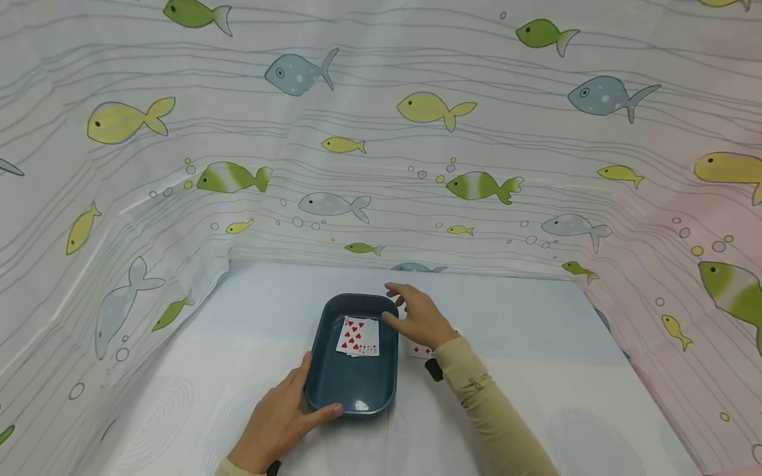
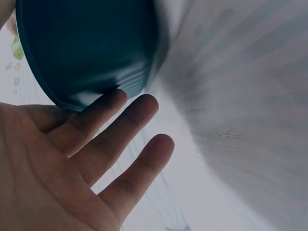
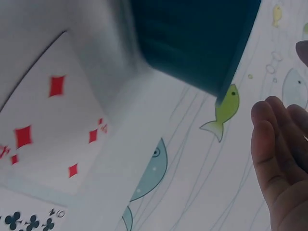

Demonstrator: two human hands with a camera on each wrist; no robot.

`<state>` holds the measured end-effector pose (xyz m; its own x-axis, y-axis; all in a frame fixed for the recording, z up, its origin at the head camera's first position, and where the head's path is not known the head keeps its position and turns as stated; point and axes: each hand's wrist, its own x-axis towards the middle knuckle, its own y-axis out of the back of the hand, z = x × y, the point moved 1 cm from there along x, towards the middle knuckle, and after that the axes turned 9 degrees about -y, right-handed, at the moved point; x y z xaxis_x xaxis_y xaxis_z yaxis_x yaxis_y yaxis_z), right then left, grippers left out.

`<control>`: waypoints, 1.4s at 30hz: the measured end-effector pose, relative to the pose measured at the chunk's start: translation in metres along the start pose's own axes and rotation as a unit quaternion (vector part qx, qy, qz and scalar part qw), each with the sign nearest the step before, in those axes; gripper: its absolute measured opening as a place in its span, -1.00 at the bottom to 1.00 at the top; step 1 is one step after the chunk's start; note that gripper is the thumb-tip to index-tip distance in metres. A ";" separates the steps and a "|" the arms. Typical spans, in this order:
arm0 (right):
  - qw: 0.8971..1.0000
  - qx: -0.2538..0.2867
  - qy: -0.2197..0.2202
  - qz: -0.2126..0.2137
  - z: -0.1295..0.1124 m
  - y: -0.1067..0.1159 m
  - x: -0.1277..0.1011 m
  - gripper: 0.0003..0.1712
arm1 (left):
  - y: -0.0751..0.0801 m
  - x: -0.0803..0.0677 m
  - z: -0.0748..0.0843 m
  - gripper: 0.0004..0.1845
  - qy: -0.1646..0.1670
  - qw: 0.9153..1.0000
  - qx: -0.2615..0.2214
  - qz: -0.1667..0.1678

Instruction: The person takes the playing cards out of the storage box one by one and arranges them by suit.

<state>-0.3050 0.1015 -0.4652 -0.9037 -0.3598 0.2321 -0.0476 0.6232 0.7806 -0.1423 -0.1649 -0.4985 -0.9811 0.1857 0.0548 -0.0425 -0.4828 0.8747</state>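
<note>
Fish-print walls (image 1: 369,33) enclose a pale surface (image 1: 506,317), with a tray (image 1: 351,390) of cards (image 1: 357,337) between two hands

Thin wavy lines and green, yellow and blue-grey fish cover the walls on every visible side of the surface. On it, the dark blue tray sits upright, directly to the right of the left hand (image 1: 280,410) and just below the right hand (image 1: 419,317).

The left hand's fingers are spread wide and nearly straight: the index finger lies along the tray's left side, while the thumb reaches over its near edge. In the left wrist view the other fingers fan out beside the tray's wall; which of their tips touch it, I cannot tell.

The right hand's fingers are loosely bent, thumb apart from them, holding nothing. They hover by the tray's far right corner, and the right wrist view shows a gap between them and the tray.

Inside the tray, the cards lie in a small overlapping pile, face up, to the right of the left fingers and on the near side of the right fingers. Red hearts show on the top.

Outside it, back from the right fingers and partly hidden by that wrist, lies a diamond card (image 3: 60,130); a club card (image 3: 31,216) lies beside it, cut off by the right wrist view's edge.
</note>
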 end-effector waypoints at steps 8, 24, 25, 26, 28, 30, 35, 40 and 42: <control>0.997 0.047 -0.007 -0.057 -0.018 -0.009 0.013 -0.18 | 0.002 0.000 -0.001 0.33 -0.012 1.000 -0.001 0.004; 0.986 -0.067 0.004 -0.152 -0.031 -0.046 0.028 -0.10 | 0.004 0.001 -0.002 0.33 -0.007 1.000 -0.011 -0.003; 0.984 -0.085 0.003 -0.157 -0.032 -0.048 0.029 -0.07 | 0.004 0.001 -0.002 0.33 -0.007 1.000 -0.011 -0.005; 0.982 -0.103 0.001 -0.161 -0.032 -0.050 0.028 -0.05 | 0.004 0.001 -0.002 0.33 -0.008 1.000 -0.010 -0.005; 0.976 -0.138 -0.002 -0.171 -0.031 -0.055 0.028 0.01 | 0.004 0.001 -0.002 0.33 -0.009 1.000 -0.010 -0.006; 0.969 -0.170 0.000 -0.178 -0.029 -0.059 0.028 0.05 | 0.004 0.001 -0.002 0.33 -0.012 1.000 -0.010 -0.005; 0.961 -0.217 0.019 -0.168 -0.026 -0.067 0.027 0.08 | 0.004 0.002 -0.003 0.30 -0.022 1.000 -0.014 0.002; 0.957 -0.245 0.024 -0.155 -0.024 -0.073 0.028 0.07 | 0.003 0.002 -0.002 0.29 -0.023 1.000 -0.021 0.003; 0.956 -0.249 0.024 -0.153 -0.023 -0.074 0.027 0.06 | 0.003 0.002 -0.001 0.30 -0.020 1.000 -0.019 0.000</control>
<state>-0.3164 0.0291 -0.5035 -0.8593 -0.5103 -0.0337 -0.0863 0.0798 0.9931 -0.1446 -0.1673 -0.4961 -0.9728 0.2189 0.0751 -0.0498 -0.5147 0.8560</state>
